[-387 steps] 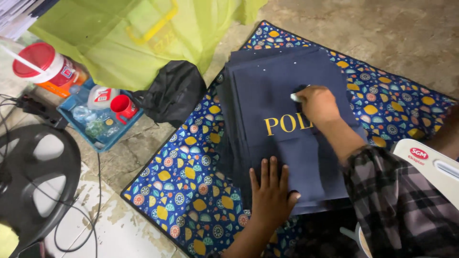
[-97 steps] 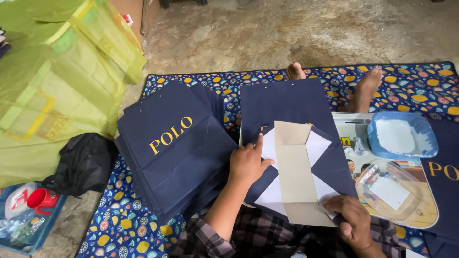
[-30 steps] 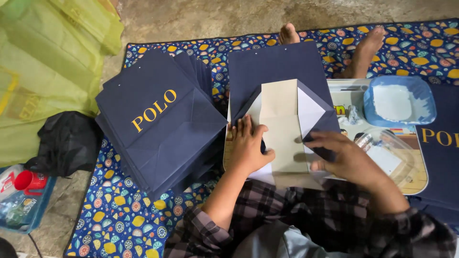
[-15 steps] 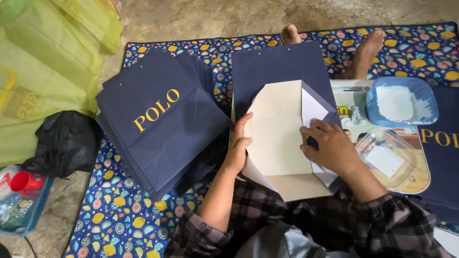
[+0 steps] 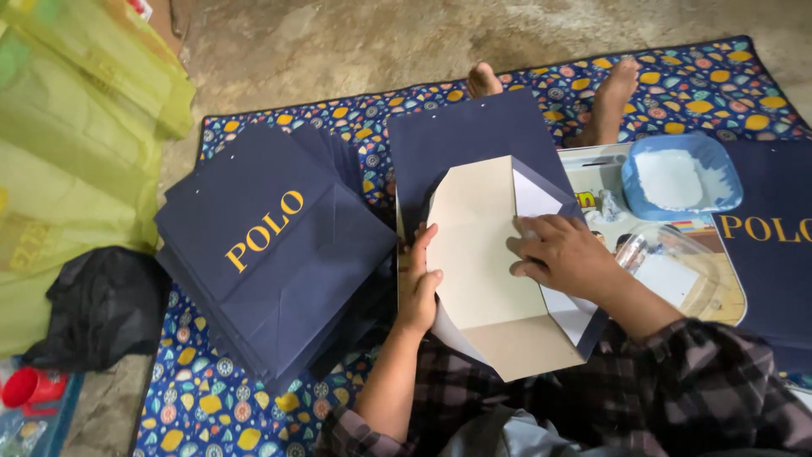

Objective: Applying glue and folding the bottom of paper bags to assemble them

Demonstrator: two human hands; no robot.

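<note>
A navy paper bag (image 5: pixel 474 140) lies flat in front of me, its bottom flaps spread to show a beige and white inside (image 5: pixel 486 262). My left hand (image 5: pixel 420 283) grips the left edge of the folded bottom, fingers curled over it. My right hand (image 5: pixel 565 258) presses flat on the right flap with fingers bent. To my left lies a stack of finished navy bags (image 5: pixel 275 254) with gold lettering. A blue dish (image 5: pixel 681 178) holding white paste stands to the right.
A patterned blue mat (image 5: pixel 203 398) covers the concrete floor. Yellow-green plastic bags (image 5: pixel 76 144) and a black bag (image 5: pixel 101 309) lie at the left. A clear plastic lid (image 5: pixel 677 271) and another navy bag (image 5: pixel 774 254) are at the right. Bare feet (image 5: pixel 613 93) rest beyond the work.
The beige flap has been folded flatter over the bag's bottom. My right hand has slid onto the right flap, and my left hand stays on the left edge.
</note>
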